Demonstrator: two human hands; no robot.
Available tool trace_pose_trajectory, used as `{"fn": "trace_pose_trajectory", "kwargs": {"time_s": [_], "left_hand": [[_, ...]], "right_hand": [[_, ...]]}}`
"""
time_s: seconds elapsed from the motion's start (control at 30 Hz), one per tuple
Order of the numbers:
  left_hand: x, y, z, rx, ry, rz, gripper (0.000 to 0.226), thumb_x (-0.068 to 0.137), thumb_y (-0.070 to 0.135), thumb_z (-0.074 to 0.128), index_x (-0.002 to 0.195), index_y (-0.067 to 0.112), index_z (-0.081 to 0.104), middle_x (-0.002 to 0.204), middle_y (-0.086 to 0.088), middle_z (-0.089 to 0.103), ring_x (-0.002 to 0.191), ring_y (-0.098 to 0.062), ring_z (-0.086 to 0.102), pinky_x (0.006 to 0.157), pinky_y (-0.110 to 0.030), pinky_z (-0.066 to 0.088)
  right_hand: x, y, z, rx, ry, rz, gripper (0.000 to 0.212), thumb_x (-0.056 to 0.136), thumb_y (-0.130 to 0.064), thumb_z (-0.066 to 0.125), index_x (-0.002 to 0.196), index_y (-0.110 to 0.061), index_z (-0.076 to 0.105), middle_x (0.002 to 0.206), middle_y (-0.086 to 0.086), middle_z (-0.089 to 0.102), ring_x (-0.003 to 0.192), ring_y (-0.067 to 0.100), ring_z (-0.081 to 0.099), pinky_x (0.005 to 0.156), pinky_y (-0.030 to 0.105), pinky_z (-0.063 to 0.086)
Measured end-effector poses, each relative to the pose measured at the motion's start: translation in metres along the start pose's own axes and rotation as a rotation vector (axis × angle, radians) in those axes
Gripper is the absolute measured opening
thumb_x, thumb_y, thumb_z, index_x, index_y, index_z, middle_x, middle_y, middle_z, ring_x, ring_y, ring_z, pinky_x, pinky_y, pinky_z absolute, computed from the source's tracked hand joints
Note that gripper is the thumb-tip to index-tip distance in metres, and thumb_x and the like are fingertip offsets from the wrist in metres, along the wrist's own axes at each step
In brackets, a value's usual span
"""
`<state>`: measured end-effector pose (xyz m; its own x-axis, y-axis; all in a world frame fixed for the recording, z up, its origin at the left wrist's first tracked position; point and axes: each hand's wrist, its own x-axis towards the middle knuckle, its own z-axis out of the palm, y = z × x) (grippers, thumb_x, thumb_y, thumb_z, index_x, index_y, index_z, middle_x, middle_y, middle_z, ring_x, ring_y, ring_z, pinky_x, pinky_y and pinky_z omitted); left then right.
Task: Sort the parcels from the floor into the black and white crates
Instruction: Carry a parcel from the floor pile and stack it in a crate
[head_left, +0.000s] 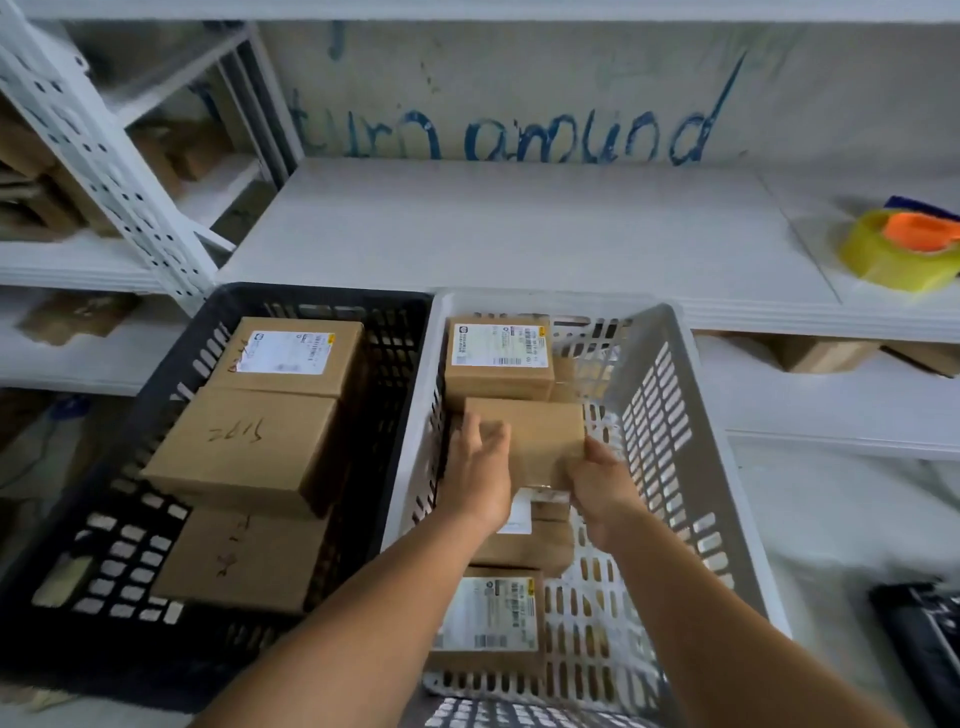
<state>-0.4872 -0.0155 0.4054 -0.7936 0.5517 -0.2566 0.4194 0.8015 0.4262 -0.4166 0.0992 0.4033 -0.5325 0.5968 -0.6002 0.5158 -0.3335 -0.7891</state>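
A black crate (130, 395) stands on the left and a white crate (675, 415) on the right, side by side. Three brown parcels lie in the black crate, the far one (291, 358) with a white label. Inside the white crate, my left hand (475, 467) and my right hand (602, 493) grip a plain brown parcel (540, 436) by its two near corners. It sits above other parcels there: a labelled one (498, 358) at the far end, one (524, 545) under my hands, and a labelled one (488, 618) at the near end.
White metal shelving (519, 234) runs behind the crates, with blue writing on the back wall. A roll of yellow tape (893, 254) with an orange piece lies on the shelf at right. More cardboard boxes (31, 197) sit on the left shelves. A black object (924, 639) lies at lower right.
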Motion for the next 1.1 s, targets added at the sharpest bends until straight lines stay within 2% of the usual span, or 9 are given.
{"fn": "trace_pose_trajectory", "kwargs": {"time_s": [0.1, 0.17, 0.27, 0.4, 0.5, 0.77, 0.9, 1.0, 1.1], "left_hand": [[0.007, -0.006, -0.002, 0.055, 0.025, 0.003, 0.07, 0.092, -0.004, 0.048, 0.149, 0.023, 0.018, 0.159, -0.006, -0.007, 0.147, -0.027, -0.001, 0.115, -0.035, 0.017], [0.011, -0.008, -0.005, 0.116, 0.076, 0.045, 0.068, 0.092, -0.008, 0.042, 0.15, 0.018, 0.017, 0.16, -0.01, -0.006, 0.148, -0.027, -0.005, 0.117, -0.036, 0.014], [0.021, -0.015, -0.007, 0.16, 0.089, 0.058, 0.064, 0.093, -0.006, 0.039, 0.15, 0.01, 0.014, 0.16, -0.011, 0.001, 0.148, -0.025, -0.002, 0.119, -0.035, 0.013], [0.029, -0.022, -0.01, 0.283, 0.06, 0.048, 0.07, 0.094, 0.003, 0.048, 0.151, 0.008, 0.007, 0.159, -0.011, 0.003, 0.148, -0.025, 0.0, 0.119, -0.038, 0.013], [0.029, -0.02, -0.011, 0.304, 0.038, 0.037, 0.074, 0.092, 0.0, 0.05, 0.151, 0.006, 0.005, 0.16, -0.012, 0.001, 0.148, -0.025, -0.002, 0.12, -0.038, 0.011], [0.01, -0.006, -0.022, 0.151, -0.049, -0.024, 0.076, 0.091, -0.013, 0.036, 0.152, 0.009, -0.003, 0.161, -0.006, -0.013, 0.148, -0.02, -0.011, 0.12, -0.031, 0.003], [-0.004, 0.004, -0.025, 0.053, -0.03, -0.031, 0.068, 0.097, 0.001, 0.04, 0.153, 0.012, 0.004, 0.162, -0.002, -0.004, 0.149, -0.017, -0.004, 0.119, -0.032, 0.009], [-0.017, 0.023, -0.029, -0.084, 0.019, 0.015, 0.06, 0.099, 0.01, 0.044, 0.151, 0.01, 0.016, 0.16, -0.003, 0.013, 0.146, -0.018, 0.015, 0.115, -0.028, 0.019], [-0.036, 0.046, -0.033, -0.25, 0.047, 0.066, 0.054, 0.1, 0.021, 0.044, 0.15, 0.011, 0.024, 0.156, -0.003, 0.024, 0.142, -0.019, 0.026, 0.111, -0.026, 0.023]], "right_hand": [[0.006, -0.001, 0.007, -0.02, 0.013, -0.013, 0.043, 0.091, 0.006, 0.036, 0.113, -0.021, 0.061, 0.089, -0.006, 0.064, 0.079, 0.01, 0.058, 0.061, 0.018, 0.047], [0.009, -0.007, 0.013, -0.051, 0.019, -0.025, 0.045, 0.093, 0.004, 0.035, 0.114, -0.026, 0.061, 0.095, -0.008, 0.066, 0.081, 0.006, 0.059, 0.06, 0.013, 0.048], [0.015, -0.013, 0.026, -0.1, -0.007, -0.035, 0.049, 0.091, 0.005, 0.034, 0.117, -0.025, 0.062, 0.109, -0.003, 0.069, 0.097, 0.015, 0.063, 0.082, 0.025, 0.052], [0.016, -0.02, 0.036, -0.151, -0.026, -0.049, 0.046, 0.089, 0.007, 0.034, 0.11, -0.023, 0.062, 0.097, -0.002, 0.066, 0.074, 0.01, 0.056, 0.058, 0.019, 0.044], [0.017, -0.019, 0.034, -0.154, -0.041, -0.061, 0.047, 0.087, 0.008, 0.035, 0.112, -0.023, 0.06, 0.092, -0.004, 0.063, 0.073, 0.009, 0.055, 0.056, 0.019, 0.043], [0.008, -0.018, 0.021, -0.112, -0.138, -0.027, 0.036, 0.085, 0.001, 0.047, 0.106, -0.025, 0.061, 0.101, 0.002, 0.069, 0.095, 0.021, 0.063, 0.082, 0.034, 0.053], [-0.009, -0.02, 0.01, -0.065, -0.138, -0.035, 0.032, 0.089, -0.004, 0.045, 0.106, -0.028, 0.058, 0.102, -0.002, 0.069, 0.094, 0.019, 0.063, 0.084, 0.034, 0.05], [-0.028, -0.021, 0.001, 0.005, -0.103, -0.061, 0.041, 0.088, -0.009, 0.041, 0.124, -0.025, 0.054, 0.114, -0.001, 0.067, 0.107, 0.022, 0.061, 0.091, 0.036, 0.047], [-0.051, -0.023, -0.016, 0.078, -0.027, -0.096, 0.043, 0.099, -0.012, 0.041, 0.142, -0.021, 0.041, 0.141, -0.006, 0.049, 0.13, 0.022, 0.046, 0.106, 0.037, 0.038]]}}
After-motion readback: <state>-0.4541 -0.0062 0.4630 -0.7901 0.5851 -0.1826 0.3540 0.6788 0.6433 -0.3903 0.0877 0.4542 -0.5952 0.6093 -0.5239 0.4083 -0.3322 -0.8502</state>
